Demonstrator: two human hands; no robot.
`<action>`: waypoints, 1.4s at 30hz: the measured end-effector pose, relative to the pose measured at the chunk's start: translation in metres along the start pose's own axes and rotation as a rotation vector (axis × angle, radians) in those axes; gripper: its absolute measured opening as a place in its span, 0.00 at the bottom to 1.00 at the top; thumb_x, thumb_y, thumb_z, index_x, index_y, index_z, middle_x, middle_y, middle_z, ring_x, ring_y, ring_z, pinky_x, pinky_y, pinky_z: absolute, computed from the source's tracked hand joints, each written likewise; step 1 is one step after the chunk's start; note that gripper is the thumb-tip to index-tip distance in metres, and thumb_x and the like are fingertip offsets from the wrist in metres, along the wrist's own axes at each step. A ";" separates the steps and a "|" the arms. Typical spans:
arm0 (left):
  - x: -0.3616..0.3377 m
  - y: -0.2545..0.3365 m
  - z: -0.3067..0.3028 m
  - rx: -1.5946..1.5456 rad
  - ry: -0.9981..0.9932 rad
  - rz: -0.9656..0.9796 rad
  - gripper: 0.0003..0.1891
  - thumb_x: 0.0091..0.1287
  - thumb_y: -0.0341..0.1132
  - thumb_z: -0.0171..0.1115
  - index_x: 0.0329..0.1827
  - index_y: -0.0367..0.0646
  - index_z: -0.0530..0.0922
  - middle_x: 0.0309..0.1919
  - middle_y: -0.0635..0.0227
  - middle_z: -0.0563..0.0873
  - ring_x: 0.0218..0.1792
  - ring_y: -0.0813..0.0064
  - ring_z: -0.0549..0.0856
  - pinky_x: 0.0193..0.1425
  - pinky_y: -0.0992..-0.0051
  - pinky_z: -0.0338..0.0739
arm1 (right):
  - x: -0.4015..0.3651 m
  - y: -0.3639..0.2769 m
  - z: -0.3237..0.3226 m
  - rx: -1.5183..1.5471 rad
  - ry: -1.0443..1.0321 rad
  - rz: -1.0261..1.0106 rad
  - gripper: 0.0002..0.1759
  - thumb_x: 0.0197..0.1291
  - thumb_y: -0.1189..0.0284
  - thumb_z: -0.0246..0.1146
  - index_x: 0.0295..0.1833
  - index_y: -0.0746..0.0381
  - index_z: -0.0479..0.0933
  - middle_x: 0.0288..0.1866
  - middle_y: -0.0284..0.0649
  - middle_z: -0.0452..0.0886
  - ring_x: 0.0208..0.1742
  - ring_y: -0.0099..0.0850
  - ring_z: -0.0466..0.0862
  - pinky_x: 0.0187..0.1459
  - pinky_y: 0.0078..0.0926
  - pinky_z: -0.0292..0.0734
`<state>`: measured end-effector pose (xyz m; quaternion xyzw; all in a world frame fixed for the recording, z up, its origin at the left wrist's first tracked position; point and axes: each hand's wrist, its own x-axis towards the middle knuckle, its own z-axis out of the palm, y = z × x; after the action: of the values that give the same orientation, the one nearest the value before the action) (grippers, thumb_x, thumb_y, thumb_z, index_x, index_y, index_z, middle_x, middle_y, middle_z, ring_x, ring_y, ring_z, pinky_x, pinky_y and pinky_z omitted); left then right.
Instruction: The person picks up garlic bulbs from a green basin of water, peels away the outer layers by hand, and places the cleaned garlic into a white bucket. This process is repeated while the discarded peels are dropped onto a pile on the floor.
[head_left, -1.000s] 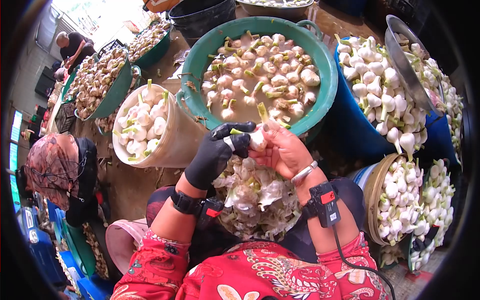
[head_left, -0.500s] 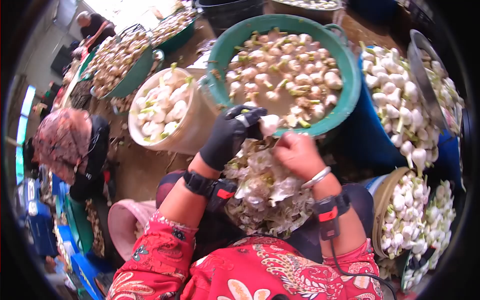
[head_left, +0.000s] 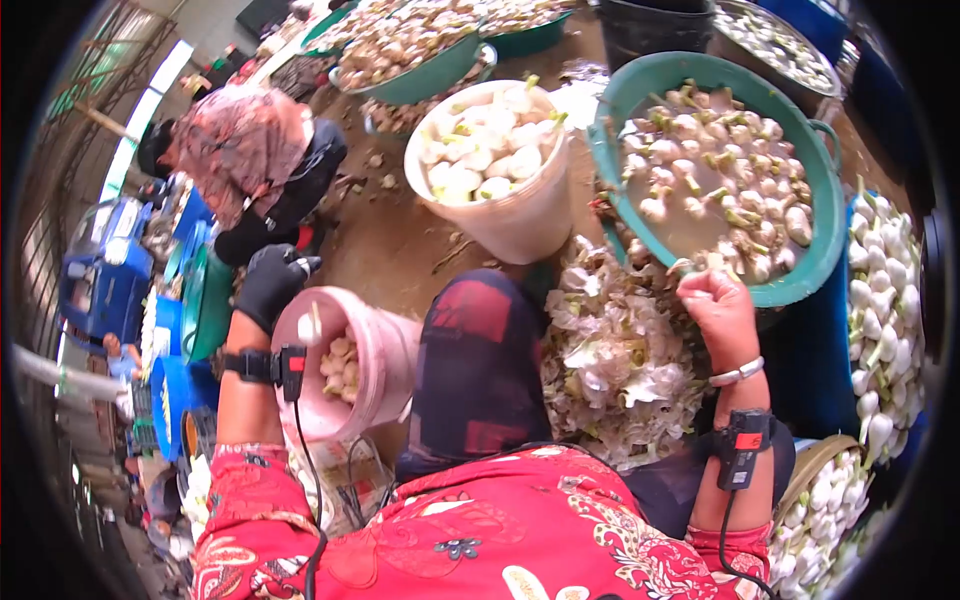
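Note:
My left hand (head_left: 275, 284), in a black glove, is over the left rim of the pink bucket (head_left: 384, 375), its fingers loosely extended with nothing between them. Below its fingertips a blurred white garlic bulb (head_left: 312, 322) is in the air at the bucket's mouth, above several peeled bulbs (head_left: 341, 370) inside. My bare right hand (head_left: 716, 300) is pinched closed at the near rim of the green tub (head_left: 606, 150); what it grips is too small to name. Beneath and left of it lies a heap of papery garlic skins (head_left: 625, 370).
A white bucket (head_left: 510, 225) of garlic stands ahead, with a green basin (head_left: 415, 85) of bulbs behind it. Another person (head_left: 245, 150) sits at the left. A blue container (head_left: 860, 300) of garlic and a tan-rimmed bucket (head_left: 815, 465) are at the right.
The view has turned left. My left hand has moved from the green tub to the pink bucket and let go of the garlic bulb. My hands are now far apart.

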<state>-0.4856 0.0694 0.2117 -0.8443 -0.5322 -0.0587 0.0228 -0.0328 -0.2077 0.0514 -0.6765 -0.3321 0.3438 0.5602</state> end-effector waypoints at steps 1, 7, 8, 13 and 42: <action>0.008 0.012 0.001 -0.054 -0.036 -0.014 0.17 0.57 0.41 0.66 0.17 0.38 0.77 0.16 0.52 0.76 0.20 0.54 0.76 0.28 0.58 0.67 | -0.002 -0.010 -0.003 0.014 0.004 0.103 0.08 0.51 0.82 0.58 0.39 0.65 0.78 0.29 0.30 0.79 0.35 0.21 0.82 0.32 0.18 0.77; 0.096 0.211 0.043 -0.429 -0.024 0.649 0.09 0.57 0.36 0.65 0.28 0.39 0.80 0.25 0.53 0.81 0.30 0.54 0.81 0.35 0.61 0.73 | -0.008 -0.016 -0.002 -0.021 0.055 0.062 0.14 0.49 0.80 0.56 0.43 0.63 0.79 0.34 0.39 0.82 0.38 0.28 0.83 0.37 0.25 0.78; 0.111 0.248 0.056 -0.427 -0.062 0.803 0.08 0.58 0.37 0.65 0.32 0.40 0.81 0.28 0.52 0.82 0.33 0.54 0.82 0.38 0.62 0.75 | -0.006 -0.002 -0.002 -0.193 0.101 -0.109 0.17 0.47 0.79 0.56 0.45 0.64 0.79 0.38 0.43 0.83 0.41 0.32 0.84 0.43 0.28 0.78; 0.139 0.403 0.139 -0.169 -0.352 0.820 0.21 0.57 0.46 0.66 0.49 0.44 0.82 0.40 0.52 0.85 0.44 0.55 0.84 0.48 0.62 0.77 | -0.002 -0.018 -0.011 -0.287 0.196 -0.071 0.18 0.48 0.75 0.63 0.46 0.68 0.77 0.35 0.42 0.80 0.36 0.27 0.79 0.41 0.26 0.75; 0.035 0.379 0.115 -1.553 -0.846 0.468 0.14 0.68 0.39 0.59 0.43 0.34 0.78 0.29 0.66 0.82 0.29 0.77 0.82 0.36 0.76 0.77 | 0.002 -0.020 -0.001 0.727 0.144 -0.089 0.26 0.56 0.75 0.69 0.58 0.69 0.69 0.46 0.37 0.79 0.46 0.22 0.79 0.49 0.22 0.77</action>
<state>-0.1203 -0.0516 0.1107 -0.6598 -0.1225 -0.0797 -0.7371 -0.0318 -0.2033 0.0711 -0.4409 -0.1771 0.3663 0.8000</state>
